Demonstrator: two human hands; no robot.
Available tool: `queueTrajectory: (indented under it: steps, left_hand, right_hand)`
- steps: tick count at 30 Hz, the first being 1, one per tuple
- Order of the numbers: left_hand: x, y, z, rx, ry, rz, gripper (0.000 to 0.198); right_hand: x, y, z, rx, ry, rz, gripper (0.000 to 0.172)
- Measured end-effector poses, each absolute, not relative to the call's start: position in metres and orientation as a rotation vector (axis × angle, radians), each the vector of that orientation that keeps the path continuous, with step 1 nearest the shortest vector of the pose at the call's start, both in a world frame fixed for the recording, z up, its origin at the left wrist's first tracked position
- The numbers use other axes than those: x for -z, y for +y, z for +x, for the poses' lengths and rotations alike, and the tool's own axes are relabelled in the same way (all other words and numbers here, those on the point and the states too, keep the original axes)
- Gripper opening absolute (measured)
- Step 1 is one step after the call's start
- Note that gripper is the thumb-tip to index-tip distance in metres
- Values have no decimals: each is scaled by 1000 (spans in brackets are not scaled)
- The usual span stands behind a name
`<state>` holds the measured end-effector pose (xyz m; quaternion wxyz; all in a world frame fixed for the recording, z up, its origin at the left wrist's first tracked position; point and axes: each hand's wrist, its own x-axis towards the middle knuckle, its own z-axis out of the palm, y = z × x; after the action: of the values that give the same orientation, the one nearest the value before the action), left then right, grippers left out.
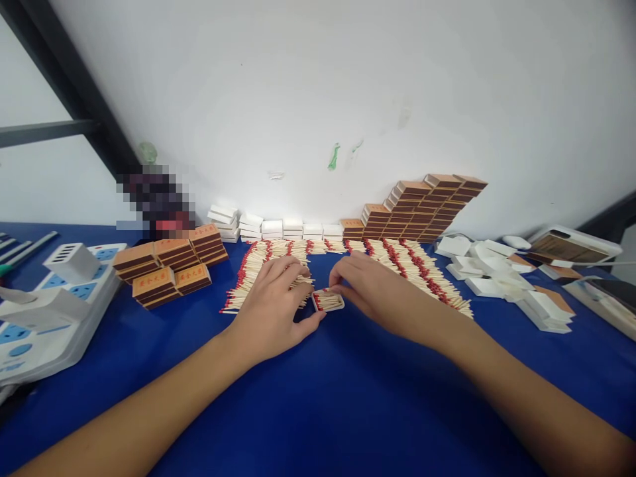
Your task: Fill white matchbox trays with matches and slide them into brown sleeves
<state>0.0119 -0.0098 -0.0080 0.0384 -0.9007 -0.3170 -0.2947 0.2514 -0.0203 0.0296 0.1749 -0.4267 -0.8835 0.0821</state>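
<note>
A small white matchbox tray (pixel 338 307) with red-tipped matches inside lies on the blue table in front of me. My left hand (pixel 278 301) is curled at its left end, the thumb at the near corner and the fingers at the far side. Over the tray's far right edge, my right hand (pixel 355 281) has its fingertips pinched together; what is between them is too small to make out. Loose matches spread in rows on both sides, a left pile (pixel 253 271) partly under my left hand and a right pile (pixel 422 271) beyond my right wrist.
Closed matchboxes form a stepped stack (pixel 417 212) against the wall and a smaller stack (pixel 169 262) at left. White trays (pixel 272 228) line the wall; more white trays (pixel 489 268) lie heaped at right. A power strip (pixel 74 331) stands at far left, a white device (pixel 574 245) at far right.
</note>
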Motion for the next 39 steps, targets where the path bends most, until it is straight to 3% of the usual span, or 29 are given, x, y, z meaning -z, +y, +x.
queueTrajectory:
  steps: [12,21,39]
  left_hand:
    - [9,-10,11,954,-939,-2759,23]
    - [9,-10,12,941,-933,-2768,24]
    - [8,-9,12,951,-940,-2786,22]
  right_hand:
    - [-14,0,259,-153,-2444,-1185,11]
    - [10,60,291,56,-2327,-1399,20]
    - [10,55,291,137,-2444,-1474,14]
